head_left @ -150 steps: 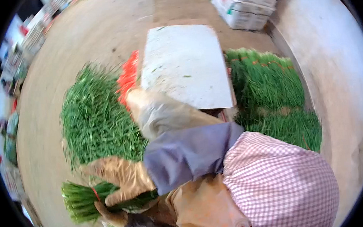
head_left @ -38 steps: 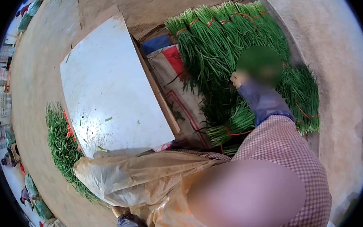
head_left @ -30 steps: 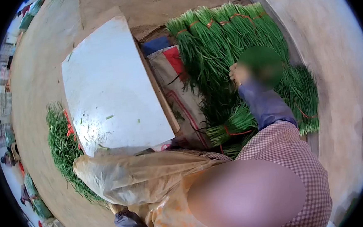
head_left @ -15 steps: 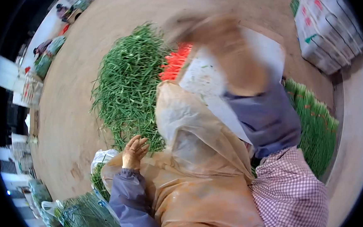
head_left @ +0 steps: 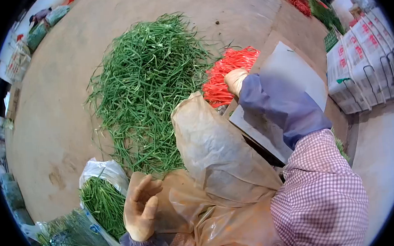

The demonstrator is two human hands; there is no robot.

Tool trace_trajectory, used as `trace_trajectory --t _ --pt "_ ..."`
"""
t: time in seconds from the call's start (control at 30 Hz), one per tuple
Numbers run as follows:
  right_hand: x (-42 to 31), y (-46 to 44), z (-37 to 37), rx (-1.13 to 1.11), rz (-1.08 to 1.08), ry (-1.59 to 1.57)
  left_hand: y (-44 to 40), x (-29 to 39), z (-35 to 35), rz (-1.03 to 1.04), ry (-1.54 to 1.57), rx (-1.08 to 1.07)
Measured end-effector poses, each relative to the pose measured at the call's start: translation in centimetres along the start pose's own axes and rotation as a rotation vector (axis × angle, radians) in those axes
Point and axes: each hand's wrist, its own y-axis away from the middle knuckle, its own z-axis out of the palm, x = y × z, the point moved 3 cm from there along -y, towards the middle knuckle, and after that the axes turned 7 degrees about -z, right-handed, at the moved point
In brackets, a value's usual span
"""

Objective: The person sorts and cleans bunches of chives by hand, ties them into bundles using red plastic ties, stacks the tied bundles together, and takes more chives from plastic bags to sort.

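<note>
My left hand (head_left: 142,207), in a tan glove, is raised over the apron (head_left: 207,142) on my lap. Its fingers are apart and it holds nothing. At the pile of red plastic strips (head_left: 230,69), my right hand (head_left: 236,81) reaches down onto the near edge. The back of that hand and the cuff hide its fingers, so I cannot see whether they grip a strip. A large loose heap of green stalks (head_left: 150,90) lies on the floor left of the strips. A white board (head_left: 288,65) lies under and beyond my right forearm.
Left of my lap stands a white bag (head_left: 101,169) filled with green stalks, with another filled plastic bag (head_left: 73,236) beside it. Strapped white boxes (head_left: 360,63) are stacked at the right. More red strips (head_left: 299,6) and greens (head_left: 325,15) lie at the far right.
My right hand has swung from a blurred position above the board down to the red strips. My left hand now appears lower and nearer to me, and the view has shifted.
</note>
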Motion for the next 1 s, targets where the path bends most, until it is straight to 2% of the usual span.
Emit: trace_trajectory --t 0.03,0.1,0.2,0.3,0.43,0.6,0.7,0.8,0.83,0.9,1.0 --pt "0.6 -1.2 0.8 -0.082 0.051 0.0 0.1 -0.3 -0.4 0.021 -0.01 0.005" --pt "0.3 -2.2 0.4 -0.062 0.01 -0.05 0.0 -0.4 -1.5 0.046 -0.032 -0.011" --pt "0.5 -0.5 -0.4 0.255 0.04 -0.374 0.4 0.1 -1.4 0.066 -0.114 -0.04" --pt "1.2 2.2 -0.2 0.376 0.131 -0.814 1.3 0.6 -0.2 0.089 -0.241 -0.075" --pt "1.5 2.1 1.2 0.509 0.147 -1.052 1.8 0.8 -0.6 0.22 -0.395 -0.133" --pt "1.2 2.4 0.9 0.746 0.162 -1.338 2.9 0.0 -0.8 0.246 -0.464 -0.131" --pt "0.6 3.6 -0.8 0.718 0.126 -0.933 3.2 -0.1 -0.9 0.263 -0.499 -0.121" --pt "-1.2 4.4 -3.4 0.235 0.1 -0.295 3.3 -0.3 -0.6 0.26 -0.497 -0.126" --pt "-1.0 3.2 -2.0 0.141 0.097 -0.078 3.3 -0.1 -0.4 0.278 -0.503 -0.127" --pt "-1.1 1.9 -0.5 0.091 0.125 -0.081 3.4 0.3 -0.1 0.305 -0.517 -0.115" --pt "-0.9 0.9 0.4 0.182 0.182 -0.19 3.5 0.1 0.1 0.331 -0.556 -0.103"
